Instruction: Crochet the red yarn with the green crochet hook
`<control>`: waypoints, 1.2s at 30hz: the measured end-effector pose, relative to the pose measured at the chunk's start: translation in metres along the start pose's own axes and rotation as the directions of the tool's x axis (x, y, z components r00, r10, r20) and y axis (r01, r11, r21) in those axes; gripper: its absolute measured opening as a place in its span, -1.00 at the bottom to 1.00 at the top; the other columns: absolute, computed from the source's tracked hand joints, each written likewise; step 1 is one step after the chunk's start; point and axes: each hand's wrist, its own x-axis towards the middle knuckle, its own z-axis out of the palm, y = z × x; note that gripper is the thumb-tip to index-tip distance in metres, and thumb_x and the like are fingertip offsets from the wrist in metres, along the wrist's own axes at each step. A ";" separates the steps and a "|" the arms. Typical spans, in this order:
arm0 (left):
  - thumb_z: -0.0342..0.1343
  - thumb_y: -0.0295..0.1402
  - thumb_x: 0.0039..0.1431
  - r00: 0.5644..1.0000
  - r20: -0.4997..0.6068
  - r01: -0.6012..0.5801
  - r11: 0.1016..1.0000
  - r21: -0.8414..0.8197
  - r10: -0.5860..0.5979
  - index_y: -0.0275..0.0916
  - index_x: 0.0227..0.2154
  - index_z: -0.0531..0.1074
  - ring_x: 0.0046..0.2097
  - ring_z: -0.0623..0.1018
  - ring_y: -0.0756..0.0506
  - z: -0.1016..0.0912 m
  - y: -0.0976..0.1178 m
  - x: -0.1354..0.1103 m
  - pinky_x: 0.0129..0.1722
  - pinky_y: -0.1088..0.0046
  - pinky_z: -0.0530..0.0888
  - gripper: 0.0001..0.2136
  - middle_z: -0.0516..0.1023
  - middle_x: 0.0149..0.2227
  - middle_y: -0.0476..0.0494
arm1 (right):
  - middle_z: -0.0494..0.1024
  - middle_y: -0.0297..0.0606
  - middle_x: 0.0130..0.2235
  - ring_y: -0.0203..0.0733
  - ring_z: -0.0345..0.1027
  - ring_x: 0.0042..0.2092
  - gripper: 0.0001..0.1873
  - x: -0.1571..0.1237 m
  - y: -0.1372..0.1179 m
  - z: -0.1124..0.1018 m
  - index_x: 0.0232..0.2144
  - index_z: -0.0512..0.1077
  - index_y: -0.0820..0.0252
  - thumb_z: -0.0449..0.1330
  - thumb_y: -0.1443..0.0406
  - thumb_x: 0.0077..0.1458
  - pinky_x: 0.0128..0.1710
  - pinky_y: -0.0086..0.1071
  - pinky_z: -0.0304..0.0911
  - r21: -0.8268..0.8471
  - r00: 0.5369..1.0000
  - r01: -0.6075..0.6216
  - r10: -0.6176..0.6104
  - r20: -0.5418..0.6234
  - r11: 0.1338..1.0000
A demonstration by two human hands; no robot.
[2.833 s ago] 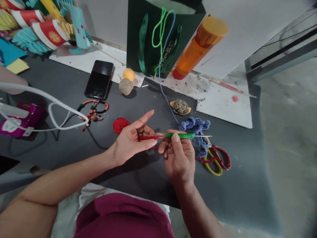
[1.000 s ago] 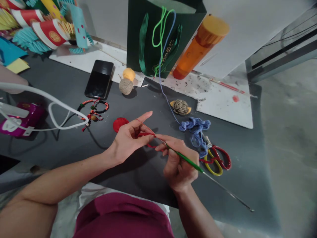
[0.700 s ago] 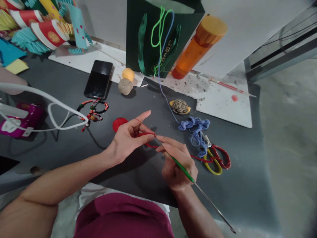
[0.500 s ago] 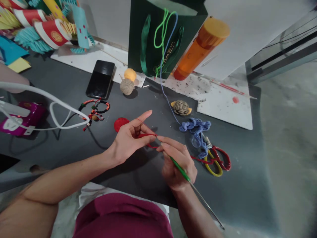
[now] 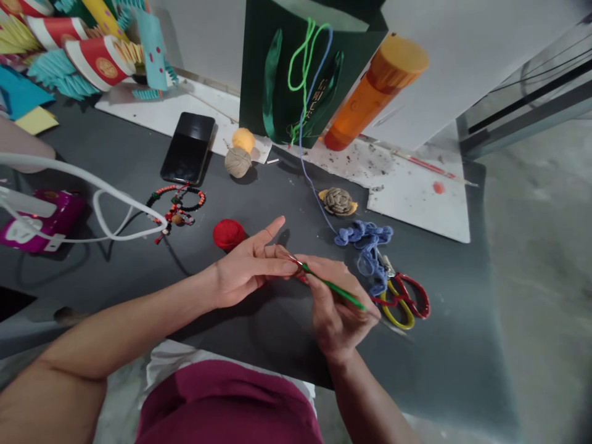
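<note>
My right hand (image 5: 342, 302) is closed round a crochet hook (image 5: 335, 287) with a green grip, its metal tip at my left fingertips. Between thumb and fingers, my left hand (image 5: 252, 265) pinches red yarn (image 5: 300, 277), and its index finger points up and away with a strand round it. The stitches there are mostly hidden by the fingers. Just beyond my left hand sits a ball of red yarn (image 5: 229, 234). A red tail of yarn runs from my right hand to scissors (image 5: 407, 299) with red and yellow handles, lying beside blue crocheted yarn (image 5: 367, 237).
At the back stand a dark green paper bag (image 5: 256, 74) and an orange tube (image 5: 358, 105). A phone (image 5: 189, 148), small yarn balls (image 5: 239, 161), a beaded bracelet (image 5: 178, 203) and a crocheted flower (image 5: 339, 201) lie on the grey table. A white cable (image 5: 92, 176) arches at left.
The hook has swung from steeply slanted to flatter, its rear end moving up. My right hand has shifted slightly right, and my left hand has turned, with its thumb now over the yarn.
</note>
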 end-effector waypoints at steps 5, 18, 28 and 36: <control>0.43 -0.58 -0.02 0.999 0.002 -0.045 0.999 0.019 0.045 -0.13 0.51 -0.21 -0.42 0.52 0.07 0.000 0.000 -0.001 -0.24 0.46 0.36 0.16 0.57 -0.50 0.21 | 0.76 -0.29 -0.25 -0.19 0.65 -0.40 -0.82 -0.003 -0.005 0.004 -0.14 0.59 0.04 0.23 0.38 0.30 -0.51 -0.33 0.49 0.050 0.983 -0.149 0.154 -0.104 0.987; 0.47 -0.52 -0.10 0.998 -0.029 -0.045 0.996 0.075 0.047 -0.16 0.47 0.05 -0.45 0.45 0.10 0.002 0.002 -0.001 -0.38 0.47 0.23 0.07 0.60 -0.46 0.17 | 0.75 -0.30 -0.32 -0.15 0.61 -0.54 -0.89 0.005 -0.012 0.004 -0.20 0.37 0.00 0.12 0.15 0.40 -0.65 -0.36 0.34 0.279 0.896 -0.397 0.435 -0.088 0.874; 0.46 -0.54 -0.09 0.999 0.009 -0.048 0.996 0.069 0.048 -0.11 0.32 0.36 -0.38 0.48 0.06 -0.003 0.001 0.000 -0.35 0.46 0.25 -0.15 0.57 -0.46 0.13 | 0.75 -0.32 -0.37 -0.30 0.51 -0.61 -0.71 0.015 -0.009 0.007 -0.30 0.44 0.09 0.31 0.03 0.23 -0.64 -0.47 0.26 0.456 0.812 -0.540 0.580 0.061 0.708; 0.49 -0.50 -0.07 0.999 -0.007 -0.046 0.998 0.040 0.047 -0.14 0.35 0.32 -0.26 0.58 0.01 -0.002 0.000 0.001 -0.20 0.44 0.37 -0.13 0.66 -0.36 0.06 | 0.73 -0.36 -0.40 -0.35 0.48 -0.63 -0.80 0.015 -0.009 0.008 -0.29 0.47 0.08 0.29 0.10 0.26 -0.65 -0.51 0.23 0.472 0.831 -0.508 0.553 0.050 0.721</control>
